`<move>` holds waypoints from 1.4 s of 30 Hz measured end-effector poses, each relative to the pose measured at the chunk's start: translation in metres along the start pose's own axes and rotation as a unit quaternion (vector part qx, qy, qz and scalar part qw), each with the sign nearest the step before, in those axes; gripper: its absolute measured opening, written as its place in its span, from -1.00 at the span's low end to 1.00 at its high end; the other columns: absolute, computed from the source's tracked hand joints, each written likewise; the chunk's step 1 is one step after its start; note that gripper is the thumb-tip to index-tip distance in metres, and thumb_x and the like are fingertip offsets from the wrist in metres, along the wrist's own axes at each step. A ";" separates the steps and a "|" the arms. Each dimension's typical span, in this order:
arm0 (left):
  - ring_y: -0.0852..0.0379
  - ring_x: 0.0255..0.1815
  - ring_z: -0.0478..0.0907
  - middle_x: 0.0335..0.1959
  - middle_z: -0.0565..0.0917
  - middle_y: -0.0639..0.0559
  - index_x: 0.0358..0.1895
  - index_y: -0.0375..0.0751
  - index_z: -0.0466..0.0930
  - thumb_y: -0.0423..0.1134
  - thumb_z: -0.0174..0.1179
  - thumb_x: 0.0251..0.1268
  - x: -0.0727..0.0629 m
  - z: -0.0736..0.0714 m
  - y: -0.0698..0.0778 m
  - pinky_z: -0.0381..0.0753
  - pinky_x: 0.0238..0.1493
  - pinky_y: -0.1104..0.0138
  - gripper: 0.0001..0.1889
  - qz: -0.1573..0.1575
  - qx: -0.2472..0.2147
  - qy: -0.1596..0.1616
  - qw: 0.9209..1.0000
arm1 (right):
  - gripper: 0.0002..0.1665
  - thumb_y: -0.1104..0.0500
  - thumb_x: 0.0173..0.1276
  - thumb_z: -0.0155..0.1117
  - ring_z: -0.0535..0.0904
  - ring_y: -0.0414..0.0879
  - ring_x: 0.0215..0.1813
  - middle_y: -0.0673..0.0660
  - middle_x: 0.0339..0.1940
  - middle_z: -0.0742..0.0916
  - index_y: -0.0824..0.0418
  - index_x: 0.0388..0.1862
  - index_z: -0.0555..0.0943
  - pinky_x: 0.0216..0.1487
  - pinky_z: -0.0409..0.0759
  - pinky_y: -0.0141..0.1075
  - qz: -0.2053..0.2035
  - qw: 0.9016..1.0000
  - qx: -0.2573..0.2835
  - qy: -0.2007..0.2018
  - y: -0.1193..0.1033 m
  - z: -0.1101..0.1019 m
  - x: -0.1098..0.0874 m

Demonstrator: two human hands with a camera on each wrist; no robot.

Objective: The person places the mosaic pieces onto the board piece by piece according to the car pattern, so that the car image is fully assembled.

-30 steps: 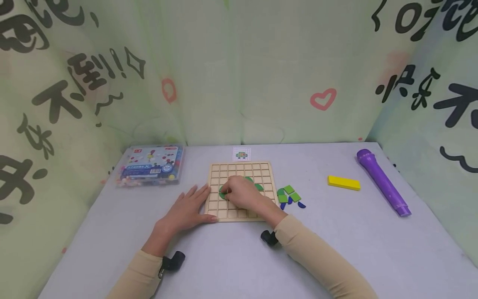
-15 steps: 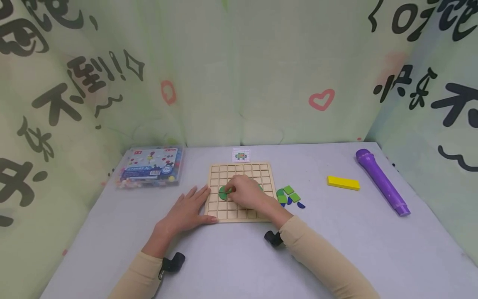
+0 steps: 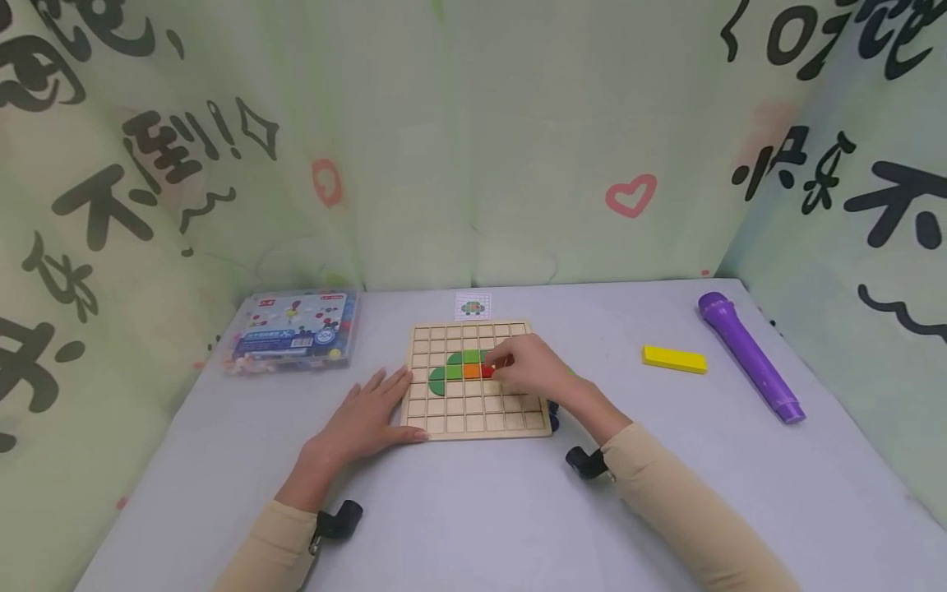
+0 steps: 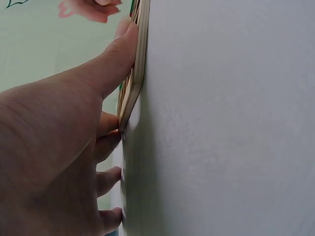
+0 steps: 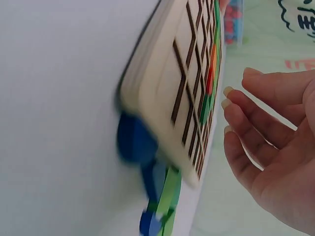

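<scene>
A wooden grid board (image 3: 436, 423) lies flat on the table. My left hand (image 3: 367, 413) steadies it, thumb along the near edge and fingers spread at the left side. Set into the grid are a green semicircle (image 3: 437, 381), green squares (image 3: 454, 372), an orange square (image 3: 471, 372) and a red square (image 3: 487, 372). Over the right half of the board hovers my right hand (image 3: 534, 363), hiding the cells beneath it. The right wrist view shows a gap between its thumb and bent fingers (image 5: 241, 110), with nothing held there.
Blue pieces (image 5: 135, 140) and green ones (image 5: 170, 189) lie against the board's right side. A small pattern card (image 3: 473, 307) lies behind the board. At the left back stands a clear plastic box (image 3: 296, 329); a yellow bar (image 3: 675, 359) and purple microphone (image 3: 750, 353) lie right.
My right hand has shifted rightward across the board and its fingers have parted, uncovering the orange, red and green squares. The left hand keeps its place at the board's corner.
</scene>
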State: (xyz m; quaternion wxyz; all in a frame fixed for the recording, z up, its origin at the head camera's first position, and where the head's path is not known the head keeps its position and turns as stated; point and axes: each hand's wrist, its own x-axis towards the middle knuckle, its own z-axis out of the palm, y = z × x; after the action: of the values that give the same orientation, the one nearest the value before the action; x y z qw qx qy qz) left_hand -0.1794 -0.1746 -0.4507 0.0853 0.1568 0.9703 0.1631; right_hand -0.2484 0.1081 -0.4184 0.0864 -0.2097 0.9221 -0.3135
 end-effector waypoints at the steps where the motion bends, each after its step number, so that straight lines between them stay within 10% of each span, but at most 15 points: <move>1: -0.28 0.64 -0.06 0.63 0.10 -0.05 0.59 -0.12 0.06 0.37 0.26 0.14 0.000 0.000 0.000 -0.02 0.54 -0.29 0.05 0.000 0.000 0.000 1.000 | -0.71 0.29 0.27 0.29 0.58 -0.11 -0.20 0.05 -0.19 0.78 0.17 -0.04 0.76 -0.21 0.58 -0.32 0.007 1.000 0.005 -0.002 0.004 -0.004 -0.001; 23: -0.30 0.63 -0.06 0.63 0.10 -0.07 0.58 -0.14 0.07 0.35 0.28 0.13 -0.001 -0.001 -0.001 -0.01 0.51 -0.33 0.06 0.007 -0.014 0.005 1.000 | -0.67 0.35 0.24 0.33 0.54 -0.05 -0.20 0.14 -0.18 0.71 0.29 0.00 0.74 -0.20 0.57 -0.33 0.067 0.996 -0.058 -0.024 0.078 -0.047 -0.029; 42: -0.28 0.64 -0.08 0.63 0.09 -0.05 0.59 -0.10 0.05 0.37 0.26 0.13 0.000 0.000 -0.001 -0.04 0.53 -0.30 0.06 -0.002 -0.012 0.000 1.000 | -0.91 0.31 0.26 0.36 0.46 -0.05 -0.37 0.07 -0.49 0.59 0.17 -0.28 0.65 -0.36 0.43 -0.29 0.040 0.997 -0.036 0.062 0.070 -0.042 -0.026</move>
State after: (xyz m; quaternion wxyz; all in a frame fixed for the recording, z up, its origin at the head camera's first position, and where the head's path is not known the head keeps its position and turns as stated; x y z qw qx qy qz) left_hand -0.1797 -0.1758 -0.4515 0.0875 0.1541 0.9685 0.1749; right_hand -0.2611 0.1925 -0.4276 0.0343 -0.1556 0.9439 -0.2891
